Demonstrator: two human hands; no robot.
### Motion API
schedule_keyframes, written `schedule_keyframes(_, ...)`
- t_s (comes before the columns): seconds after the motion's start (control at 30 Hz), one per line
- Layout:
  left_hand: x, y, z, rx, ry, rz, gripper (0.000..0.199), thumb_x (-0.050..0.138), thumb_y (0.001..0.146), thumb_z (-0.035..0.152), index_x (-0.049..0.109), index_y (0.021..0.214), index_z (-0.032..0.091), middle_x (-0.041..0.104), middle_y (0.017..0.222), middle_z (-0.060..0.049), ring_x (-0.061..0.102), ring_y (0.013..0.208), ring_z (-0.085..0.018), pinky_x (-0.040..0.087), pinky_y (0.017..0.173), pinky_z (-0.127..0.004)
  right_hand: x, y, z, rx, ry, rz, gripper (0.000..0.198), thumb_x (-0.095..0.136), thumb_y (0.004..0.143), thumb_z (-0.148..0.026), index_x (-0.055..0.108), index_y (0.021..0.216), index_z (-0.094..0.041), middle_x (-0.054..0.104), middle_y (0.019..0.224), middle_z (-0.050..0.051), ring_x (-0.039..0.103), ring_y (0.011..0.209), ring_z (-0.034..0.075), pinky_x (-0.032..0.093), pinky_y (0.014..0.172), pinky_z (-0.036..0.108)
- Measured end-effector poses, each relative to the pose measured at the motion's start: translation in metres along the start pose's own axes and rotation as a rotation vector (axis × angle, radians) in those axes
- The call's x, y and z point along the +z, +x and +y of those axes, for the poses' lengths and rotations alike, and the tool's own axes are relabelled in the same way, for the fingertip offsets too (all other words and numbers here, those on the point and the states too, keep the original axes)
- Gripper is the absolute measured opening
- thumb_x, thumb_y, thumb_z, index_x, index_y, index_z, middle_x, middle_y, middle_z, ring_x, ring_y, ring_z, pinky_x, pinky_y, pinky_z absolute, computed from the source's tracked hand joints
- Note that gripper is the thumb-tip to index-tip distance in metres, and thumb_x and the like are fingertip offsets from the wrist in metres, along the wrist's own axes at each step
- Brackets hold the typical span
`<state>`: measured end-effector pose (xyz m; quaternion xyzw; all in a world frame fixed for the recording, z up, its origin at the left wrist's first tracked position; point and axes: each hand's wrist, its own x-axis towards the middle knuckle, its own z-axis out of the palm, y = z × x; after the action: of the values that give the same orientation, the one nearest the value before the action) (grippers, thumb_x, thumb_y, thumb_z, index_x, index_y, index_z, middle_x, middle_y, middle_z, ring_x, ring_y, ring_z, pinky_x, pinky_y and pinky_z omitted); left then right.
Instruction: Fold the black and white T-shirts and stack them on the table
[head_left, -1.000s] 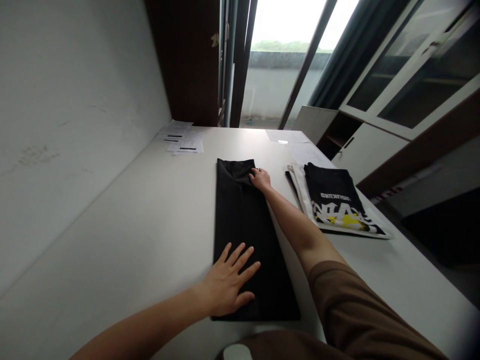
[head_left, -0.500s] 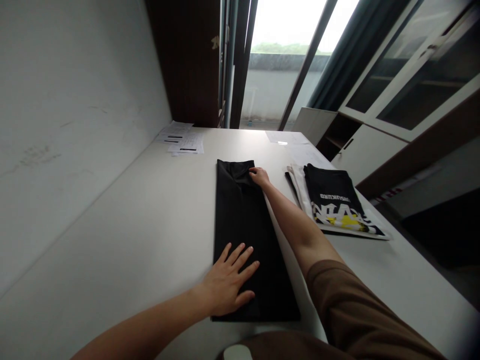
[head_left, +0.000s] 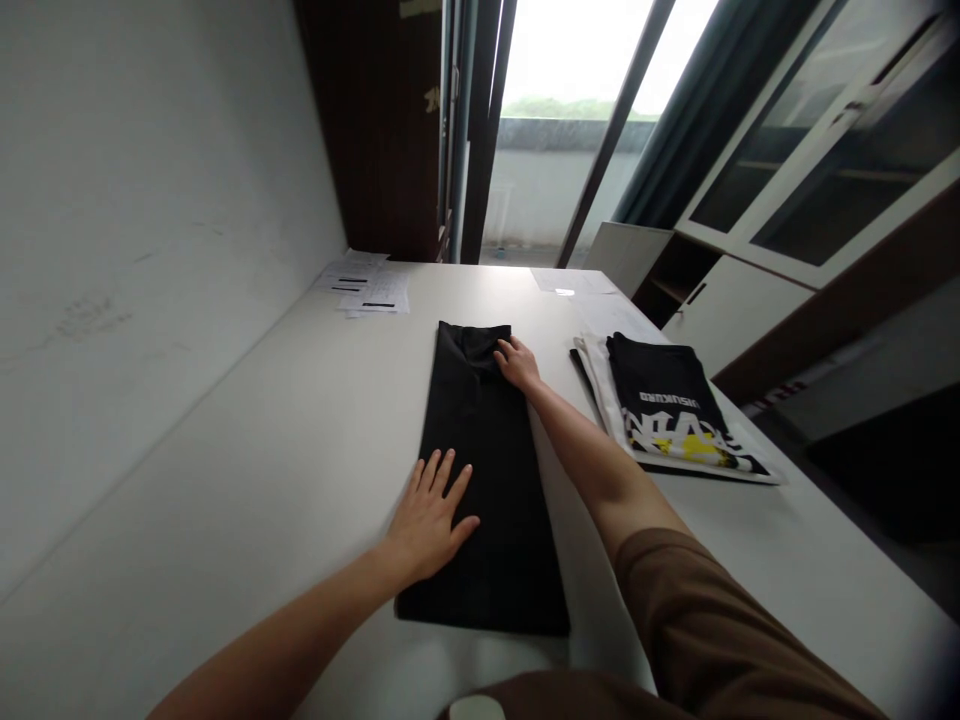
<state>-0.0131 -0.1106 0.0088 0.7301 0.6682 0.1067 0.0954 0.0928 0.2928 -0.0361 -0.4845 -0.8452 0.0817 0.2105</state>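
Note:
A long black folded garment, by its look a pair of trousers, lies lengthwise on the white table. Its far end, shaped like a waistband, is creased, while the near part is smooth. My left hand rests flat on its left edge, fingers spread and pointing away from me. Farther off, my right hand lies on the right edge just below the waistband, palm down with the fingers slightly apart. The undersides of both hands are hidden.
To the right sits a stack of folded clothes, topped by a black piece with white and yellow print. Papers lie at the far left, and more sheets at the far right. A wall borders the table's left side.
My left hand has slid left and slightly away from me, to the garment's left edge. The garment's near end has swung left. The right hand has stayed near the waistband, its fingers resting flatter.

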Motion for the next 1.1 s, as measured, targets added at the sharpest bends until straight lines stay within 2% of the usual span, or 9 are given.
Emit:
schedule_keyframes(0.07,-0.001,0.001,-0.002,-0.023,0.010,-0.003,0.073,0.051,0.099,0.057,0.031,0.162,0.027,0.014,0.171,-0.010,0.008,0.157,-0.035,0.017,0.125,-0.060,0.000,-0.004,-0.001,-0.049,-0.006,-0.009,0.052,0.044,0.104,-0.046,0.052,0.150,-0.024,0.035,0.163,0.012,0.032,0.150,0.030,0.024,0.122,0.049)
schedule_keyframes(0.23,-0.002,-0.002,0.001,-0.008,0.024,0.020,0.073,0.052,0.098,0.056,0.030,0.162,0.028,0.016,0.171,-0.010,0.010,0.157,-0.036,0.014,0.125,-0.063,-0.003,-0.009,-0.002,-0.126,-0.001,-0.221,0.055,0.046,0.103,-0.052,0.048,0.153,-0.029,0.033,0.165,0.009,0.021,0.155,0.030,0.020,0.124,0.053)
schedule_keyframes(0.33,-0.004,-0.001,0.002,0.042,0.040,0.041,0.074,0.055,0.098,0.053,0.028,0.162,0.029,0.016,0.171,-0.010,0.011,0.157,-0.036,0.014,0.124,-0.063,-0.009,-0.015,-0.003,-0.166,0.024,-0.223,0.054,0.046,0.103,-0.055,0.050,0.152,-0.033,0.031,0.166,0.005,0.017,0.156,0.031,0.020,0.124,0.054)
schedule_keyframes(0.47,-0.013,0.014,-0.001,0.094,0.047,0.082,0.071,0.054,0.098,0.049,0.029,0.161,0.029,0.017,0.171,-0.009,0.014,0.157,-0.033,0.018,0.124,-0.061,-0.017,-0.037,-0.007,-0.229,0.065,-0.168,0.052,0.044,0.104,-0.052,0.051,0.151,-0.032,0.034,0.165,0.005,0.023,0.155,0.029,0.023,0.124,0.052)
schedule_keyframes(0.57,-0.021,0.048,-0.007,0.101,0.057,0.127,0.059,0.052,0.100,0.044,0.040,0.156,0.027,0.022,0.169,-0.008,0.017,0.156,-0.032,0.019,0.125,-0.057,-0.022,-0.065,-0.010,-0.269,0.071,-0.147,0.054,0.047,0.103,-0.052,0.051,0.152,-0.030,0.036,0.164,0.006,0.027,0.153,0.031,0.025,0.124,0.050)
schedule_keyframes(0.67,-0.024,0.102,-0.018,0.071,0.070,0.178,0.051,0.050,0.101,0.042,0.051,0.148,0.025,0.030,0.166,-0.008,0.025,0.153,-0.031,0.021,0.125,-0.052,-0.029,-0.093,-0.012,-0.289,0.044,-0.133,0.057,0.051,0.101,-0.052,0.048,0.154,-0.030,0.034,0.164,0.007,0.027,0.153,0.032,0.026,0.123,0.052)
schedule_keyframes(0.77,-0.024,0.167,-0.034,0.001,0.081,0.218,0.047,0.049,0.101,0.041,0.056,0.143,0.022,0.038,0.162,-0.010,0.031,0.149,-0.030,0.023,0.124,-0.048,-0.035,-0.114,-0.015,-0.329,0.014,-0.118,0.059,0.052,0.101,-0.052,0.045,0.155,-0.031,0.031,0.166,0.007,0.025,0.154,0.032,0.025,0.123,0.053)
schedule_keyframes(0.9,-0.025,0.238,-0.060,-0.173,0.086,0.184,0.048,0.046,0.101,0.040,0.055,0.142,0.017,0.042,0.159,-0.012,0.032,0.146,-0.030,0.025,0.122,-0.045,-0.039,-0.128,-0.019,-0.397,-0.002,-0.156,0.055,0.048,0.102,-0.054,0.048,0.153,-0.034,0.030,0.166,0.004,0.026,0.154,0.031,0.024,0.124,0.053)
schedule_keyframes(1.1,-0.018,0.282,-0.099,-0.343,0.075,0.116,0.059,0.037,0.103,0.045,0.041,0.153,0.013,0.034,0.163,-0.017,0.029,0.148,-0.033,0.021,0.121,-0.052,-0.039,-0.129,-0.017,-0.405,0.011,-0.174,0.057,0.045,0.102,-0.057,0.046,0.154,-0.035,0.023,0.168,0.001,0.021,0.155,0.033,0.024,0.125,0.052)
